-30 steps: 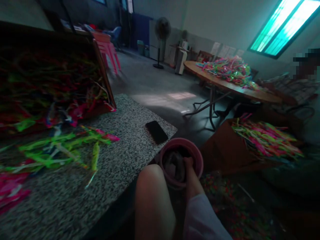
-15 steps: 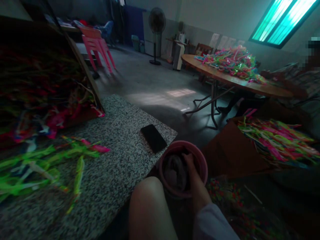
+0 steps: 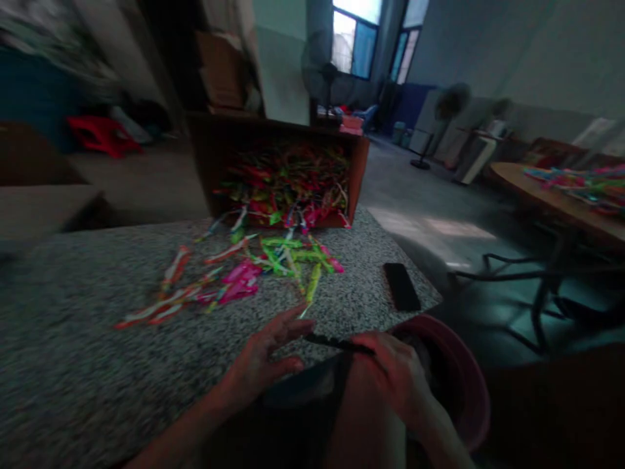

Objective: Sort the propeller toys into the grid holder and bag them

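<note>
Near edge, centre: both hands meet over the lip of the speckled stone table (image 3: 97, 365).
Right hand (image 3: 398, 371): fingers curled, pinching the right end of a slim dark strip (image 3: 334, 342); blur hides what it is made of.
Left hand (image 3: 263, 361): fingers spread and loose, palm low at the table edge, fingertips beside the strip's free left end, perhaps touching it.
Strip's place: almost level between the two hands, nearer than the phone.
Right of the hands: pink bucket (image 3: 469, 391), its rim just beyond the right wrist.
Farther on the stone: black phone (image 3: 401, 286) lying flat, with loose bright strips (image 3: 263, 267) scattered to its left.
Far end of the table: tipped cardboard box (image 3: 360, 172), full of more coloured strips.
</note>
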Demonstrator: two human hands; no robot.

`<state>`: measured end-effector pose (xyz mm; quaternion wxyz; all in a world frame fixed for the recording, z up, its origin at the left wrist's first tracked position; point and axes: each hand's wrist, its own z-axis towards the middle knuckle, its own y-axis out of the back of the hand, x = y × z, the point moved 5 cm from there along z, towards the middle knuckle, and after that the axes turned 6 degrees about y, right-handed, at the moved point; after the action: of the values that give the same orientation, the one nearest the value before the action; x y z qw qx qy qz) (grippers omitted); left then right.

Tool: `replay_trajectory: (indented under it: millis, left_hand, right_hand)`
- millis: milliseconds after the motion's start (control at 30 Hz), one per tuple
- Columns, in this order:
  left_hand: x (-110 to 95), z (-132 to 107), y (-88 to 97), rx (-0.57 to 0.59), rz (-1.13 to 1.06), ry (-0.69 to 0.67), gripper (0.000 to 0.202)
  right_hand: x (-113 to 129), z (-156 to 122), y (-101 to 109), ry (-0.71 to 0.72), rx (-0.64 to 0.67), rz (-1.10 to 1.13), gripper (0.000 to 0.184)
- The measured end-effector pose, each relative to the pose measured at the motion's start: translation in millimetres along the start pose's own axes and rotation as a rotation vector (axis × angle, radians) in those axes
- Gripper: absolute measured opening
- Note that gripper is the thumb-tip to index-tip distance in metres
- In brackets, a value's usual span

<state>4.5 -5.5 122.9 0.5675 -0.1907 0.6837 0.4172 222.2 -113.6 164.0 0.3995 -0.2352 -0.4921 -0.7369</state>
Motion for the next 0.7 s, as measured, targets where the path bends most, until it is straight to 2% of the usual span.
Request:
replay_trajectory:
  millis: [33, 100, 200, 267, 300, 367, 467, 533, 600, 667, 700]
  left_hand:
    - [3, -17, 17.4, -0.057, 0.093, -0.038, 0.037]
    - [16, -48, 41.4, -0.130, 0.340, -0.118, 0.030]
    - [56, -83, 51.7, -0.071, 0.660, -0.123, 0.045]
    - [82, -100, 51.6, -0.020, 0.786, -0.072, 0.057]
    - [92, -105, 52.3, -0.024, 0.818, -0.045, 0.062]
    - [101, -109, 56.0, -0.055, 0.825, -0.013, 0.067]
    - [97, -90, 69.6, -0.087, 0.726, 0.009, 0.051]
    - [93, -63, 91.4, -0.238, 0.679, 0.086, 0.037]
    - [93, -37, 119.8, -0.487, 0.726, 0.246, 0.037]
    - [97, -16, 140.1, -0.580, 0.771, 0.390, 0.037]
    - [99, -9, 147.2, -0.574, 0.777, 0.431, 0.036]
  right_hand:
    - [15, 13, -24, 0.081, 0.089, -0.005, 0.026]
    - [26, 28, -74, 0.140, 0.240, 0.007, 0.031]
    - [14, 37, -138, 0.189, 0.561, -0.034, 0.036]
    - [0, 47, -160, 0.229, 0.688, -0.086, 0.042]
    - [-9, 58, -163, 0.214, 0.667, -0.112, 0.042]
    - [-29, 92, -158, 0.089, 0.486, -0.197, 0.031]
    - [-59, 144, -148, -0.174, 0.215, -0.393, 0.022]
    - [-74, 169, -153, -0.299, 0.155, -0.456, 0.017]
    - [-84, 185, -161, -0.367, 0.147, -0.453, 0.008]
    - [-88, 190, -163, -0.391, 0.149, -0.426, 0.010]
    - [-88, 187, -161, -0.404, 0.147, -0.406, 0.013]
